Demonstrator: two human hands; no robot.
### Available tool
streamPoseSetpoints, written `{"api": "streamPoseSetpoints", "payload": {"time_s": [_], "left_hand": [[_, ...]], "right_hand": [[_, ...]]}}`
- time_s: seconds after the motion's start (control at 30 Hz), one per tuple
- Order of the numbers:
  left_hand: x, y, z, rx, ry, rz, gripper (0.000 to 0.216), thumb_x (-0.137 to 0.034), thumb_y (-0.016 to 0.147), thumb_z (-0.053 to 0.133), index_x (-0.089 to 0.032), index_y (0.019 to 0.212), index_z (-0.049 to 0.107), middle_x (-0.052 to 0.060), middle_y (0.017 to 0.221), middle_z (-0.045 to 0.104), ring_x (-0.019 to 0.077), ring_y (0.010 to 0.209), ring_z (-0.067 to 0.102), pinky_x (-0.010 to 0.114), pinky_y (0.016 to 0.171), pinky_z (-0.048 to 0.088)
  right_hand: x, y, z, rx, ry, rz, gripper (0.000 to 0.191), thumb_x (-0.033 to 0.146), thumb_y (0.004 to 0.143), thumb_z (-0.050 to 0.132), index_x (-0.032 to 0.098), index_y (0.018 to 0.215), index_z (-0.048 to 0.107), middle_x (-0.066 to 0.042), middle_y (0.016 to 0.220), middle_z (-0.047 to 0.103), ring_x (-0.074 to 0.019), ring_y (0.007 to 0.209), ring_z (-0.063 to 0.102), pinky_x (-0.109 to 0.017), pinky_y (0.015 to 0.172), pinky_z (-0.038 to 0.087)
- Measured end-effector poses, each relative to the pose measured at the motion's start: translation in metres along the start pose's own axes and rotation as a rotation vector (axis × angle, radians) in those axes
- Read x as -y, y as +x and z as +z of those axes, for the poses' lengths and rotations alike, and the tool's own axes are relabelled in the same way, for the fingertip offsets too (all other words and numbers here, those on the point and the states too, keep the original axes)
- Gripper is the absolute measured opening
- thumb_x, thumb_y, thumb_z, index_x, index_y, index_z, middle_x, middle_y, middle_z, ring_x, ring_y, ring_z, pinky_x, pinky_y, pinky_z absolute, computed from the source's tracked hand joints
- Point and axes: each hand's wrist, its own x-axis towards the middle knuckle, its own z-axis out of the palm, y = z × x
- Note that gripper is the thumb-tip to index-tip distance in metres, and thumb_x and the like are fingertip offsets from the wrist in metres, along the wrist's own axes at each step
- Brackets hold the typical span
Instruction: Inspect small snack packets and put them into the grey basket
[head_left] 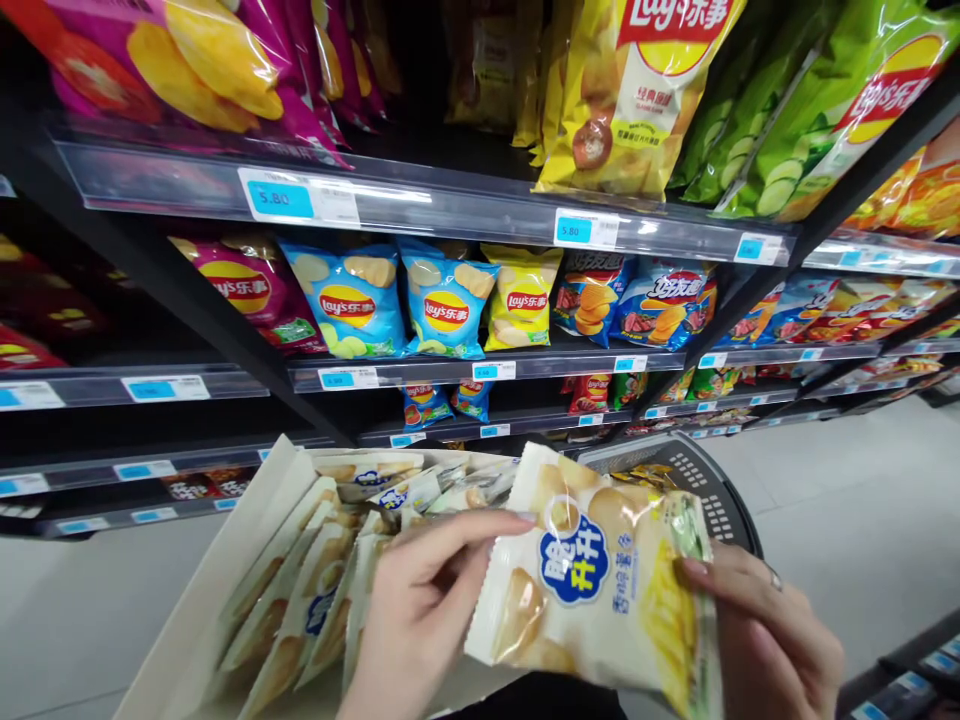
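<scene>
A cream-coloured snack bag (600,580) with a blue badge and yellow fries printed on it is held up between my hands. My left hand (431,610) pinches its crimped left edge, index finger along the top face. On the opposite edge, my right hand (772,625) grips with the thumb or finger on the front; a ring shows on one finger. Under my left hand stands an open cardboard box (217,555) with several matching snack bags (319,590) upright inside. Part of the box's contents is hidden by my left hand and the held bag.
Behind the box is a grey shopping basket (697,485), with some packets in it. Black shelves (450,372) ahead carry yellow chip bags (521,300), blue chip bags (352,305) and green chip bags (840,130). Price tags line the shelf edges. Pale floor (847,490) shows at right.
</scene>
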Motion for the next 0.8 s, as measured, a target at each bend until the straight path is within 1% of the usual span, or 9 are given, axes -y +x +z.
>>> {"api": "streamPoseSetpoints", "payload": {"time_s": [0.07, 0.13, 0.23, 0.33, 0.4, 0.47, 0.53, 0.63, 0.8], "left_hand": [[0.001, 0.001, 0.001, 0.026, -0.12, -0.072, 0.019, -0.025, 0.081, 0.059, -0.024, 0.079, 0.078, 0.004, 0.077, 0.075, 0.0188, 0.066, 0.068, 0.022, 0.057, 0.051], [0.003, 0.002, 0.004, 0.018, -0.186, -0.115, 0.014, -0.028, 0.077, 0.064, -0.021, 0.075, 0.076, 0.004, 0.071, 0.073, 0.0176, 0.061, 0.065, 0.022, 0.053, 0.05], [0.002, 0.003, 0.013, -0.11, -0.159, -0.173, 0.01, -0.02, 0.065, 0.076, -0.018, 0.062, 0.066, -0.003, 0.053, 0.062, 0.0082, 0.045, 0.051, 0.015, 0.043, 0.04], [-0.004, 0.003, 0.024, -0.21, -0.241, -0.243, 0.023, -0.015, 0.062, 0.076, -0.02, 0.071, 0.055, -0.006, 0.052, 0.061, 0.0072, 0.045, 0.049, 0.014, 0.043, 0.038], [-0.007, 0.002, 0.029, -0.203, -0.306, -0.273, 0.03, -0.016, 0.062, 0.075, -0.022, 0.078, 0.051, -0.005, 0.055, 0.064, 0.0096, 0.049, 0.053, 0.015, 0.046, 0.042], [-0.009, 0.002, 0.03, -0.197, -0.304, -0.282, 0.032, -0.016, 0.062, 0.075, -0.022, 0.08, 0.049, -0.005, 0.054, 0.064, 0.0098, 0.049, 0.054, 0.016, 0.047, 0.042], [-0.009, 0.002, 0.029, -0.205, -0.282, -0.278, 0.031, -0.016, 0.063, 0.075, -0.021, 0.08, 0.05, -0.005, 0.053, 0.063, 0.0087, 0.048, 0.052, 0.015, 0.048, 0.042], [-0.008, 0.002, 0.029, -0.217, -0.238, -0.247, 0.027, -0.016, 0.064, 0.075, -0.021, 0.081, 0.054, -0.007, 0.05, 0.06, 0.0069, 0.045, 0.049, 0.014, 0.046, 0.04], [-0.005, 0.0, 0.03, -0.258, -0.15, -0.223, 0.018, -0.016, 0.063, 0.076, -0.018, 0.071, 0.06, -0.005, 0.054, 0.061, 0.0072, 0.047, 0.05, 0.014, 0.044, 0.039]], "right_hand": [[-0.001, -0.003, 0.002, -0.04, 0.02, 0.049, 0.022, 0.032, 0.09, 0.056, 0.024, 0.103, 0.072, -0.006, 0.085, 0.071, -0.0202, 0.078, 0.066, -0.028, 0.062, 0.054], [-0.001, -0.005, 0.007, -0.069, 0.015, 0.143, 0.019, 0.019, 0.083, 0.066, 0.026, 0.099, 0.072, -0.003, 0.083, 0.07, -0.0166, 0.077, 0.065, -0.023, 0.061, 0.054], [-0.001, -0.006, 0.017, -0.114, 0.065, 0.246, 0.024, 0.008, 0.077, 0.069, 0.027, 0.091, 0.072, -0.001, 0.081, 0.069, -0.0136, 0.077, 0.064, -0.018, 0.061, 0.054], [-0.002, -0.005, 0.025, -0.245, 0.195, 0.381, 0.026, 0.01, 0.075, 0.072, 0.027, 0.093, 0.071, -0.002, 0.09, 0.07, -0.0136, 0.08, 0.067, -0.018, 0.064, 0.055], [-0.003, -0.002, 0.03, -0.331, 0.342, 0.519, 0.036, 0.013, 0.072, 0.076, 0.03, 0.104, 0.068, -0.003, 0.101, 0.071, -0.0155, 0.081, 0.069, -0.021, 0.064, 0.057], [-0.005, 0.0, 0.033, -0.337, 0.524, 0.649, 0.043, 0.022, 0.069, 0.08, 0.029, 0.11, 0.067, -0.007, 0.103, 0.072, -0.0192, 0.08, 0.07, -0.026, 0.063, 0.058], [-0.008, 0.001, 0.036, -0.269, 0.667, 0.749, 0.036, 0.03, 0.067, 0.081, 0.025, 0.101, 0.072, -0.009, 0.092, 0.074, -0.0214, 0.073, 0.071, -0.029, 0.061, 0.058], [-0.012, -0.001, 0.039, -0.261, 0.701, 0.808, 0.017, 0.028, 0.066, 0.082, 0.021, 0.08, 0.075, -0.007, 0.073, 0.074, -0.019, 0.06, 0.069, -0.026, 0.054, 0.055], [-0.011, -0.006, 0.04, -0.415, 0.594, 0.773, 0.017, 0.024, 0.063, 0.084, 0.024, 0.078, 0.076, -0.004, 0.065, 0.073, -0.0159, 0.052, 0.065, -0.022, 0.046, 0.052]]}}
